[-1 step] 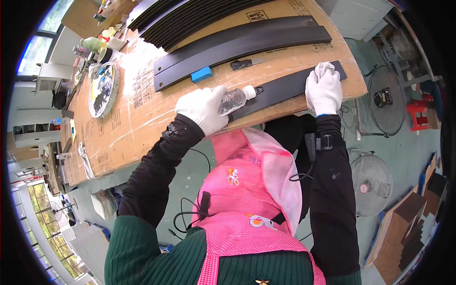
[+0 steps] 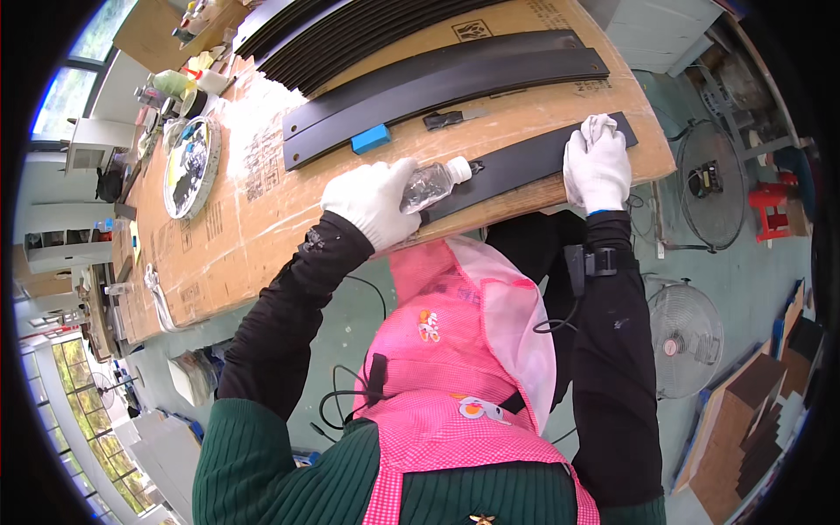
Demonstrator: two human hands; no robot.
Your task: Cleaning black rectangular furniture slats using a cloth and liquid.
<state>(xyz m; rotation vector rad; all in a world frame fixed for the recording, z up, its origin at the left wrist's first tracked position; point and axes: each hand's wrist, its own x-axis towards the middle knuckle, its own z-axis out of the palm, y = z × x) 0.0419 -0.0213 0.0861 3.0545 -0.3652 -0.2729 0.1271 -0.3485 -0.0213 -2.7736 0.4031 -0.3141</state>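
My left hand [image 2: 372, 201], in a white knitted glove, is closed around a small clear plastic bottle [image 2: 427, 187] with a white cap. The bottle lies tilted, its cap toward the right, over a long flat black strip [image 2: 525, 164] along the table's near edge. A small dark wet-looking mark shows on the strip beside the cap. At the strip's right end, my gloved right hand [image 2: 597, 173] is closed on what looks like a crumpled white cloth [image 2: 600, 129]. Beyond the strip lie a blue block [image 2: 371, 138] and a dark-handled cutter knife [image 2: 444, 119].
Two black strips with end holes [image 2: 446, 92] lie farther back on the brown-covered table [image 2: 254, 254], before a row of stacked black strips [image 2: 359, 44]. A round, paint-smeared tray [image 2: 192, 166] sits at left. Floor fans [image 2: 685, 341] and a red stool [image 2: 770, 210] stand at right.
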